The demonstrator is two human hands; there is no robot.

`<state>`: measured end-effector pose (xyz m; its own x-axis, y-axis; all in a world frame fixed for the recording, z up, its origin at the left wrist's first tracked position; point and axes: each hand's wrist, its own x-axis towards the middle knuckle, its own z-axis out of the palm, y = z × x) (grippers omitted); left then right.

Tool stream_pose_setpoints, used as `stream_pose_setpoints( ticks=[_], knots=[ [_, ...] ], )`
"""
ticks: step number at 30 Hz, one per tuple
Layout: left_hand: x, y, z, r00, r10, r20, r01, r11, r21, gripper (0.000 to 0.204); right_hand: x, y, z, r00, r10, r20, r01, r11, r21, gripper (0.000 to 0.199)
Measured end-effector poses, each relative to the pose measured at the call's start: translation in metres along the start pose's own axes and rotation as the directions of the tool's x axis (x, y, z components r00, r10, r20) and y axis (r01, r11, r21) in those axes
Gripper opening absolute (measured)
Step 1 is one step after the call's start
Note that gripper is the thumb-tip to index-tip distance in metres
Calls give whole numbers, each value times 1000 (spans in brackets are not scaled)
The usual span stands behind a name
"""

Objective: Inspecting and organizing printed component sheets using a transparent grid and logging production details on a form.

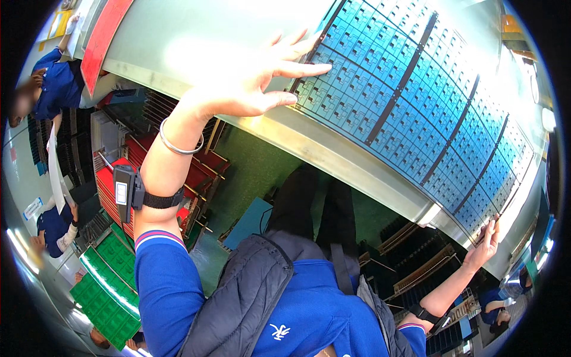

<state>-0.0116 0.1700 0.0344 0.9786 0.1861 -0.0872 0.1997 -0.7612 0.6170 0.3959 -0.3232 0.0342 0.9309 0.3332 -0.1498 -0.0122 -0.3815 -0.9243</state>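
Note:
A large blue circuit board panel [410, 101] lies flat on a pale worktable [333, 141], marked in a repeating pattern and crossed by dark strips. At the panel's left edge is my left hand [253, 77], fingers spread, the index fingertip over the border and the thumb beside it. Glare washes out part of that hand. My right hand [485, 249] is at the panel's right near corner, its fingers bent around the edge. A metal bangle [178, 146] and a strapped black device [126, 193] sit on my left forearm.
A red strip [101, 44] lies across the table at the left. Below stand red racks [113, 199] and a green panel [110, 279]. Co-workers in blue [56, 86] are at the far left, another person [493, 306] at lower right. Dark racks [410, 262] stand under the table's right side.

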Motion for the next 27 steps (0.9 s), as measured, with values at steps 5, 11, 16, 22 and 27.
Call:
stream_pose_setpoints(
  ticks=[5,11,16,22,27],
  knots=[
    [0,2,2,1000,-18,-7,18,1000,10,59,3,-4,8,1000,10,-30,-8,999,42,34],
    [3,10,-8,1000,7,-21,-5,997,82,62,17,-10,-28,972,106,210,-158,956,246,48],
    [10,10,0,995,-86,54,82,994,68,72,36,-56,45,924,72,376,-132,982,136,68],
    [2,24,-7,978,-200,57,196,978,73,71,113,-72,91,956,183,230,-105,943,-315,49],
    [6,26,-6,970,-235,66,228,969,91,71,145,-45,93,987,-72,145,153,708,-689,44]
  ],
)
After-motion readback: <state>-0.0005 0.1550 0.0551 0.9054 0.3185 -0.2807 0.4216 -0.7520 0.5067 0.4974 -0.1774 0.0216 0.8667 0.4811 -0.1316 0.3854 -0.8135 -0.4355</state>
